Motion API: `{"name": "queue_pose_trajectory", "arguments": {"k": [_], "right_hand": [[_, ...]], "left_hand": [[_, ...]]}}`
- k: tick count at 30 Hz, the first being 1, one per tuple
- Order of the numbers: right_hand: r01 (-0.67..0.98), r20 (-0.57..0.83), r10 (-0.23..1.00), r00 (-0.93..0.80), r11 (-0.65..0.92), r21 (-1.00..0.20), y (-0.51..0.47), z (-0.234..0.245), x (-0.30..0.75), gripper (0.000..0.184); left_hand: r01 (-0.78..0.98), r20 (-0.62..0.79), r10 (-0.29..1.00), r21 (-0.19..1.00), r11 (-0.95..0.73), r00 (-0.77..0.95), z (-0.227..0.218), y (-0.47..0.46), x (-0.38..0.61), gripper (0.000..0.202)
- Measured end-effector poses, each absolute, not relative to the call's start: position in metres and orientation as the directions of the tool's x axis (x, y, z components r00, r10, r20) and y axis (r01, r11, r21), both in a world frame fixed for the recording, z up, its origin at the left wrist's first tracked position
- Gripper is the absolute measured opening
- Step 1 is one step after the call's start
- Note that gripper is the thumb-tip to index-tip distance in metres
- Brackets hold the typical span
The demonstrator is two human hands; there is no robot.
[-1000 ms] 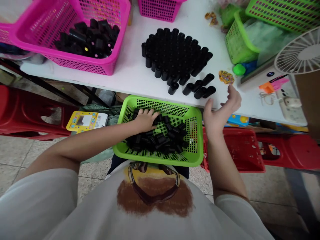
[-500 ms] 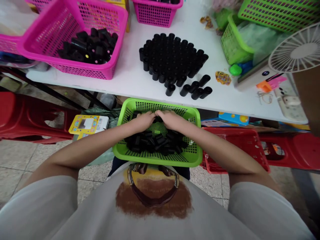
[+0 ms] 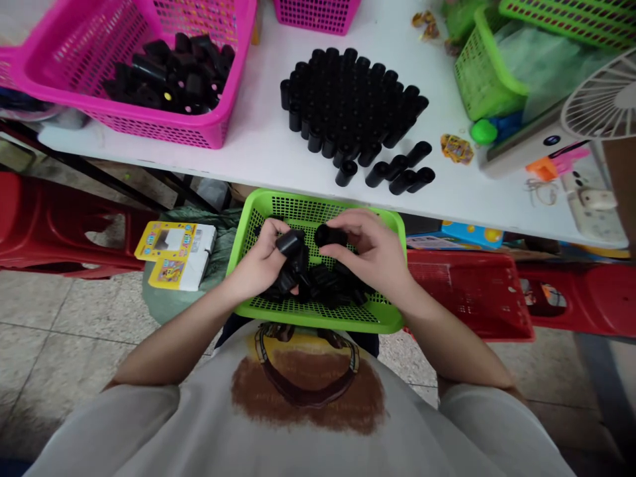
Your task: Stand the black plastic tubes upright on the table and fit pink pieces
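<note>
Over the green basket [image 3: 318,324], my right hand [image 3: 372,250] pinches a black tube [image 3: 330,236], its long axis roughly sideways, one end facing my left hand [image 3: 259,260], which grips several black pieces [image 3: 290,244]; the tube cluster [image 3: 348,106] on the table [image 3: 268,149] lies ahead, nearer my right hand.

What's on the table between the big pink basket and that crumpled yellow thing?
In the head view, a cluster of black tubes, with white tabletop showing between it and the pink basket, and between it and the crumpled yellow thing.

Head view, close, facing forward, downward
</note>
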State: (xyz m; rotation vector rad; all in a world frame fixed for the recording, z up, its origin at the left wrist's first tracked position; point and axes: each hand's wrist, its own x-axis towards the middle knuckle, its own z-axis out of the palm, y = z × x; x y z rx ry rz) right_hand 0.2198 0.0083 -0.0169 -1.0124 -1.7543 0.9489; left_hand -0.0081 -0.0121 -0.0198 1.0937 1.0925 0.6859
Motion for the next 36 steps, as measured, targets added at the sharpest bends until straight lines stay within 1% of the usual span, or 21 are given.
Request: {"name": "queue_pose_trajectory", "arguments": {"k": [2,4,9,12,14,17,19,22,24,26,27,29,31,32,34,36], "right_hand": [[0.305,0.321,0.889,-0.327,0.421,-0.854,0.004,-0.01,0.218,0.031],[0.348,0.311,0.885,-0.347,0.429,-0.834,0.002,-0.006,0.218,0.03],[0.387,0.308,0.891,-0.334,0.427,-0.817,-0.001,-0.005,0.223,0.029],[0.396,0.327,0.865,-0.38,0.472,-0.788,-0.001,-0.005,0.225,0.026],[0.407,0.356,0.833,-0.423,0.526,-0.747,0.0,-0.004,0.227,0.026],[0.392,0.363,0.757,-0.543,0.611,-0.688,0.001,-0.003,0.228,0.027],[0.404,0.3,0.719,-0.628,0.63,-0.663,0.0,-0.003,0.228,0.033],[0.468,0.169,0.671,-0.722,0.653,-0.596,-0.002,-0.007,0.225,0.044],[0.482,0.156,0.651,-0.743,0.682,-0.55,-0.001,-0.009,0.226,0.042],[0.498,0.222,0.686,-0.694,0.678,-0.54,0.003,-0.012,0.229,0.036],[0.512,0.264,0.723,-0.639,0.655,-0.555,0.007,-0.013,0.233,0.035],[0.55,0.327,0.814,-0.48,0.569,-0.611,0.018,-0.016,0.241,0.039],[0.587,0.37,0.867,-0.333,0.498,-0.638,0.033,-0.021,0.25,0.045],[0.613,0.403,0.87,-0.283,0.487,-0.622,0.041,-0.025,0.254,0.046],[0.68,0.495,0.84,-0.222,0.498,-0.539,0.057,-0.034,0.26,0.041],[0.747,0.57,0.799,-0.19,0.495,-0.444,0.07,-0.044,0.264,0.036]], "left_hand": [[0.069,-0.361,0.853,0.929,0.363,0.377,-0.017,-0.018,-0.005,0.037],[0.072,-0.364,0.846,0.928,0.366,0.391,-0.016,-0.021,-0.004,0.042],[0.058,-0.365,0.846,0.926,0.373,0.388,-0.014,-0.02,-0.003,0.047],[0.066,-0.368,0.835,0.924,0.376,0.409,-0.012,-0.02,-0.003,0.044],[0.104,-0.368,0.834,0.928,0.358,0.411,-0.012,-0.021,-0.003,0.035],[0.225,-0.359,0.825,0.931,0.286,0.437,-0.015,-0.023,-0.003,0.016],[0.335,-0.321,0.839,0.925,0.179,0.439,-0.017,-0.023,-0.002,0.009],[0.483,-0.24,0.876,0.876,0.009,0.419,-0.017,-0.021,-0.001,0.007],[0.501,-0.22,0.875,0.865,-0.029,0.43,-0.014,-0.019,-0.003,0.015],[0.472,-0.207,0.877,0.881,-0.026,0.434,-0.012,-0.016,-0.008,0.027],[0.453,-0.192,0.885,0.891,-0.024,0.423,-0.011,-0.014,-0.011,0.031],[0.406,-0.157,0.911,0.914,-0.012,0.381,-0.011,-0.012,-0.016,0.034],[0.314,-0.148,0.933,0.949,0.04,0.327,-0.013,-0.011,-0.019,0.034],[0.246,-0.17,0.938,0.965,0.095,0.303,-0.013,-0.01,-0.02,0.035],[0.076,-0.26,0.924,0.966,0.249,0.281,-0.014,-0.01,-0.018,0.038],[-0.104,-0.351,0.892,0.914,0.393,0.284,-0.013,-0.01,-0.015,0.042]]}}
